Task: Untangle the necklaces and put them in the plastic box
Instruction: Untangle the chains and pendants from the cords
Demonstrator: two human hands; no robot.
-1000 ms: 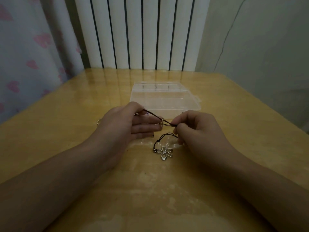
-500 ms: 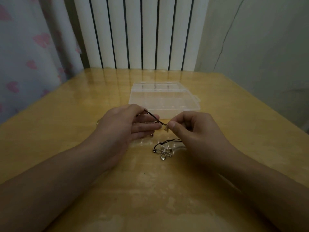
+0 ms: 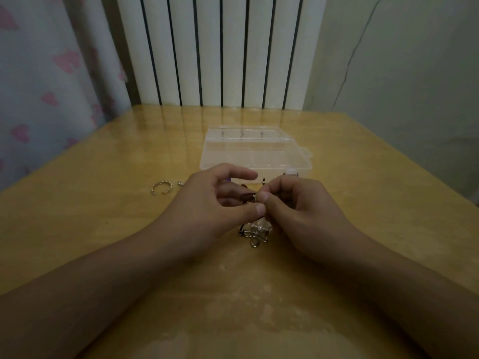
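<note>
Just necklaces [image 3: 255, 233] between both hands.

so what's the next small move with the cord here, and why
Probably ease the two pinches slowly apart to loosen the tangle. The left hand and right hand both pinch the dark cord at nearly one spot, the flower pendant lies on the table, and the plastic box looks shut.

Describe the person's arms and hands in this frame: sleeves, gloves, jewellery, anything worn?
Both forearms are bare as far as the frame shows, with no sleeve in view. The left hand and right hand wear no gloves, and no rings, watch or bracelet can be seen on fingers or wrists. The nails that show are short and look unpainted. Dim lighting hides finer detail.
</note>
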